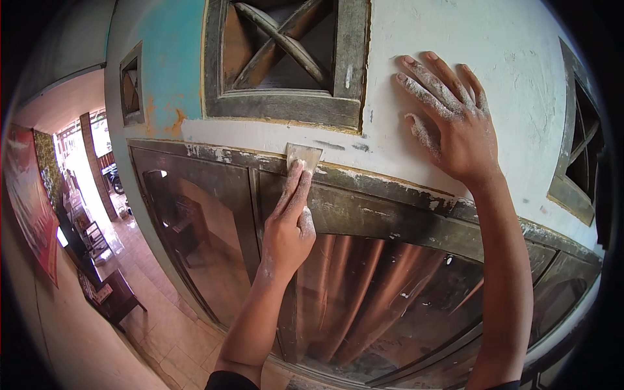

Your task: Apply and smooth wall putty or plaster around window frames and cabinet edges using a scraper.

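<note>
My left hand (290, 214) grips a putty knife (304, 155), two fingers stretched along its blade. The wide end of the blade rests at the strip of white wall just above the dark wooden window frame (390, 205). White powder coats the fingers. Higher up on the right, my right hand (448, 120) lies against the white wall (416, 32), fingers spread and holding nothing. It is dusted with the same white powder. Dark smudges mark the wall beside the blade, and white flecks dot the frame's top rail.
Above stands a wooden vent with crossed bars (283, 39); a similar vent (583, 136) is at the right. A turquoise wall patch (170, 55) shows brown stains. Glass panes (383, 299) with curtains behind fill the frame. At left are a tiled floor (172, 338) and a dark table (114, 296).
</note>
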Tool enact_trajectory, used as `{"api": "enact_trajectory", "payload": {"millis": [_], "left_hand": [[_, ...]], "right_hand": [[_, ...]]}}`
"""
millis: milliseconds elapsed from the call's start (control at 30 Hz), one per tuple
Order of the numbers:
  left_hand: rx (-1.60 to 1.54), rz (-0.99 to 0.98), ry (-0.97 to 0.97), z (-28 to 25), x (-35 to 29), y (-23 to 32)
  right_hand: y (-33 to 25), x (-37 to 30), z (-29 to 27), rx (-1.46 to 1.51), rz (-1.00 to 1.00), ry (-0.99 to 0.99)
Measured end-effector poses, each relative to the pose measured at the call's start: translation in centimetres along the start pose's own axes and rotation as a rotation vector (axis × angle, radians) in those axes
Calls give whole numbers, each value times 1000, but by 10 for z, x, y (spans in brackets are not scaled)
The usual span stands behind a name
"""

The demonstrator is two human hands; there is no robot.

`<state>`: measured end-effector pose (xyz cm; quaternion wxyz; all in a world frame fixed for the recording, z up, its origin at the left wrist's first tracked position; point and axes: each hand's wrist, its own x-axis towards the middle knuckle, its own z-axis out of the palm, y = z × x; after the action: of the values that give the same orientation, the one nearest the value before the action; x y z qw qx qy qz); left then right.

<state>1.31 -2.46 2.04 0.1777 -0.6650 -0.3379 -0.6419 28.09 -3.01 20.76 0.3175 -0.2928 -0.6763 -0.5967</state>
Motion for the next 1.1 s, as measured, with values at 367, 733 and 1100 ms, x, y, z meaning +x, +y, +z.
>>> {"api": "enact_trajectory", "payload": {"millis": [367,733,1100], "left_hand": [[-29,-33,13,-5,9,0],[-62,9,17,-10,23,-3],[-26,-38,6,-8,10,-7]], "right_hand": [[2,1,-1,26,-3,14],[2,0,-3,9,4,-21],[2,0,-3,-5,9,0]]}}
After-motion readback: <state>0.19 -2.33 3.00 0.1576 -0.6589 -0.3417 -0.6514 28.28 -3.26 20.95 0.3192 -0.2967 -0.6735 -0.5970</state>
